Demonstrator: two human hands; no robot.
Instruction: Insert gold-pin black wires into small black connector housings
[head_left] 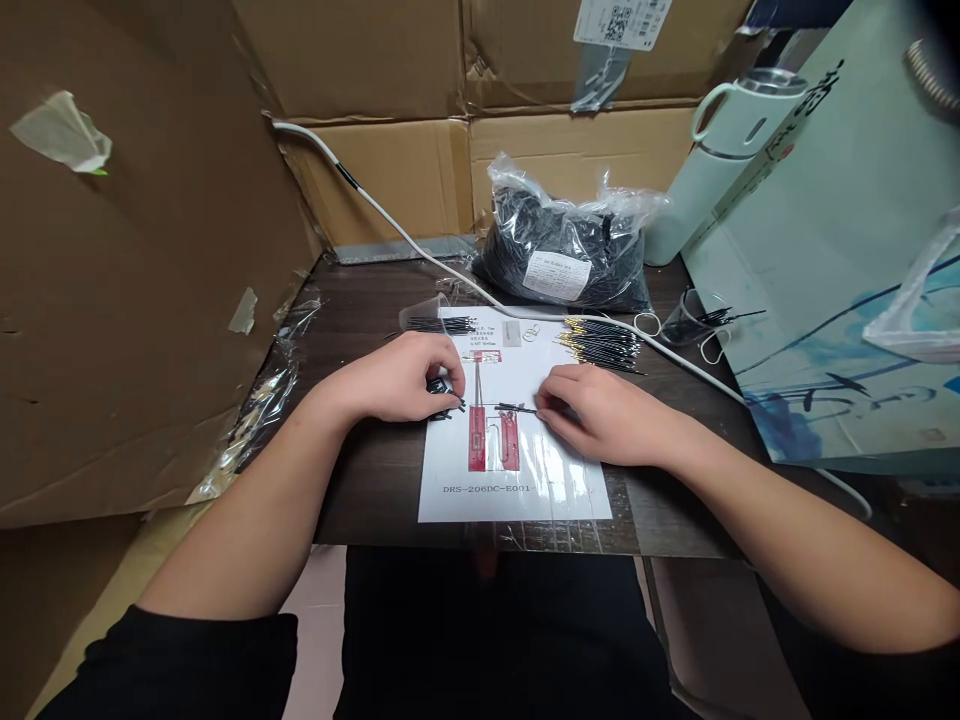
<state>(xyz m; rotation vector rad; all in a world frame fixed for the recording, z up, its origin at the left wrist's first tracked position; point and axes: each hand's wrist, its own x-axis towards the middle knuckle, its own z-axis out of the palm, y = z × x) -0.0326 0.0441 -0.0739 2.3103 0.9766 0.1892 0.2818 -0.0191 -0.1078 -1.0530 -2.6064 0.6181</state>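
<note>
My left hand point(412, 378) is pinched at the upper left of a white printed sheet point(555, 490), with small black pieces point(441, 388) at its fingertips. On the sheet's right side my right hand point(589, 412) pinches a thin black wire point(517, 408) that points left across the red taped pieces point(477, 440). Beyond my right hand lies a bundle of black wires point(607, 345) with yellowish ends. Another small bundle of black wires point(446, 325) lies behind my left hand. The palm sides of both hands are hidden.
A plastic bag of black wires point(562, 240) sits at the back, with a white cable point(420, 250) running in front. At the right are a clear cup point(682, 320) with wires, a pale bottle point(697, 185) and a pale blue panel point(840, 260). Cardboard walls point(150, 260) enclose the left and back.
</note>
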